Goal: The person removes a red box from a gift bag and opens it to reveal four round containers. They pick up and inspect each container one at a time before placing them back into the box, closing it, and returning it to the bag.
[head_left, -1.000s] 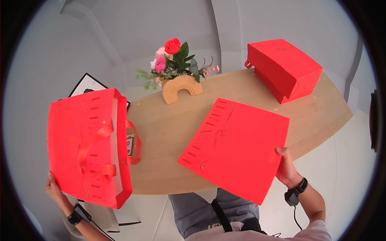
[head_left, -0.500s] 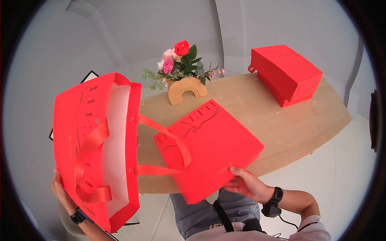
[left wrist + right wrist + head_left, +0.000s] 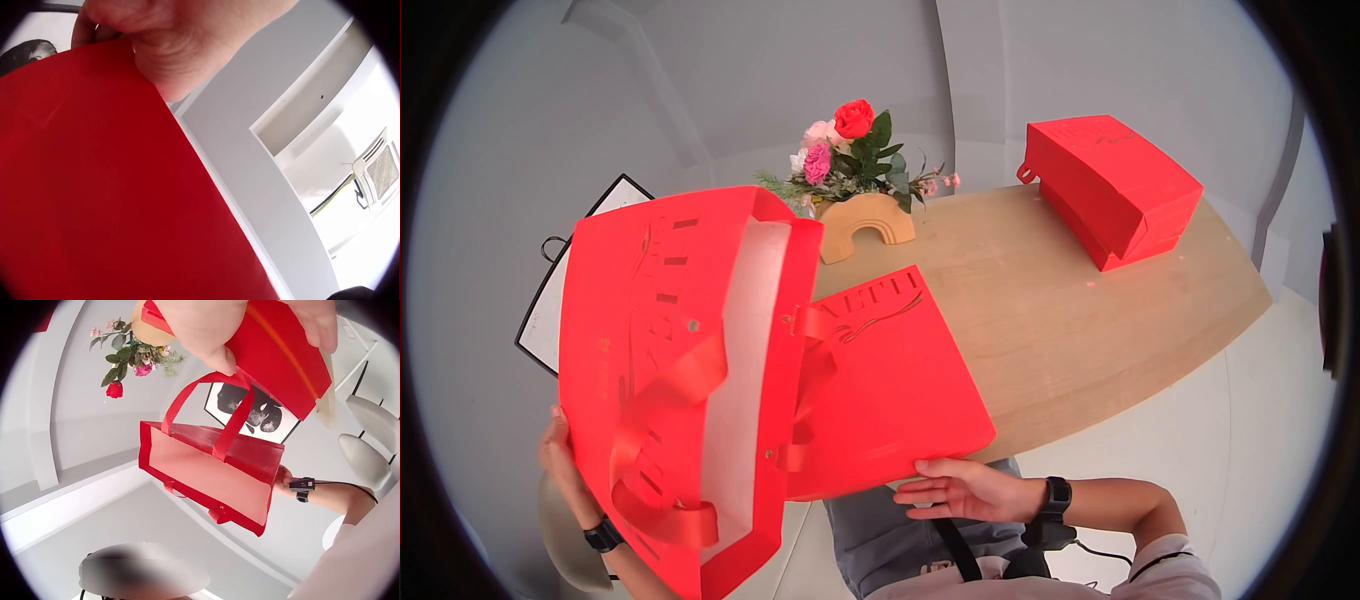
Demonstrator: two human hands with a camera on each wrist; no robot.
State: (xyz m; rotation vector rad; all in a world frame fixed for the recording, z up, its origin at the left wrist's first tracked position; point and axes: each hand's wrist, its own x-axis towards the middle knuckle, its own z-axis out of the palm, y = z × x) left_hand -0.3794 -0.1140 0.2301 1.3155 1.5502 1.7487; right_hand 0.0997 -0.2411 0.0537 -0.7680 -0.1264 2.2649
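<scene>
- I see the red, ribbon-handled paper bag [image 3: 635, 325], gripped by the left hand [image 3: 560, 455], shifted nearer the flat red box [image 3: 890, 390].
- Right hand [image 3: 970, 490], fingers straight, touches the box, outside the bag; alignment seems closer.

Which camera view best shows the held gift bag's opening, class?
The right wrist view: the opening of the gift bag faces it broadly. The head view shows the opening slantwise, narrower; the left wrist view shows only a red panel, no opening.

I've got the wooden table [image 3: 1080, 340] centre frame: arched vase [image 3: 870, 210] standing upper centre, red bag [image 3: 1105, 190] lying upper right.
</scene>
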